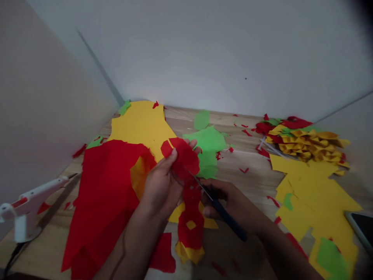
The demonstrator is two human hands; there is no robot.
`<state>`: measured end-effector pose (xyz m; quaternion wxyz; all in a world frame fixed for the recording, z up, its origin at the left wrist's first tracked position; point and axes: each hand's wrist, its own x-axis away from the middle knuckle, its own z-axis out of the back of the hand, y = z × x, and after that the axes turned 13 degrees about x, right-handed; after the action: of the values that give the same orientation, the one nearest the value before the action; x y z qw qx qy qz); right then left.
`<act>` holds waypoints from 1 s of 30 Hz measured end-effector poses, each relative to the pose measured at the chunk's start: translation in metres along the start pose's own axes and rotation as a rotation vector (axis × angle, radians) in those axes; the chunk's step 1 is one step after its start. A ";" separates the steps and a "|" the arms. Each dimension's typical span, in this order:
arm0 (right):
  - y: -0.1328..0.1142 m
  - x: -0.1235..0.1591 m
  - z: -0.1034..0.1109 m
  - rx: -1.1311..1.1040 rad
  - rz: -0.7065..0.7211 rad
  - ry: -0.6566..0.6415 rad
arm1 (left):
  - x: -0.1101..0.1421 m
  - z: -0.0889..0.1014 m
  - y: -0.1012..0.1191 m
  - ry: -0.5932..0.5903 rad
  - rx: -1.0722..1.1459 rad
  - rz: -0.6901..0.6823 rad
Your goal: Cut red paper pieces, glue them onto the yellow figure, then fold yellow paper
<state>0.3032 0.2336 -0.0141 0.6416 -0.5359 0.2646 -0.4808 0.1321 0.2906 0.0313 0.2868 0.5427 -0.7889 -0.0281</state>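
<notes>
My left hand [163, 181] grips a rounded red felt-like piece [186, 155] between thumb and fingers, with a slit showing yellow at its upper left. My right hand [227, 202] is closed around dark-handled scissors [230, 219]. Their blades reach up and left onto the lower edge of the red piece; how far they are parted I cannot tell. Below the hands lies a scalloped red strip [189, 223] with a small yellow diamond-shaped spot, over yellow pieces [190, 252]. A large red sheet [101, 194] spreads left of my left hand.
A white glue gun [29, 208] stands at the left with a black cord. Yellow sheets [140, 122] and green pieces [208, 146] lie behind my hands. At right are a heap of folded yellow pieces [309, 144], cut yellow sheets [309, 194] and a phone-like device [361, 229]. White walls enclose the table.
</notes>
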 end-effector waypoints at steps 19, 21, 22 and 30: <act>0.008 0.001 -0.002 -0.151 -0.193 -0.061 | -0.001 0.012 0.001 -0.170 -0.047 -0.035; 0.007 0.000 -0.002 -0.112 -0.162 -0.037 | -0.001 0.014 0.002 -0.225 -0.054 -0.041; 0.006 0.000 -0.002 -0.099 -0.150 -0.023 | -0.001 0.016 0.003 -0.258 -0.064 -0.044; -0.001 -0.003 -0.003 -0.111 -0.208 0.030 | -0.003 0.020 0.002 -0.313 -0.143 -0.083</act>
<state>0.2993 0.2346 -0.0146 0.5535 -0.5879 0.2436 -0.5373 0.1215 0.2886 0.0141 0.1968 0.5421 -0.7968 -0.1803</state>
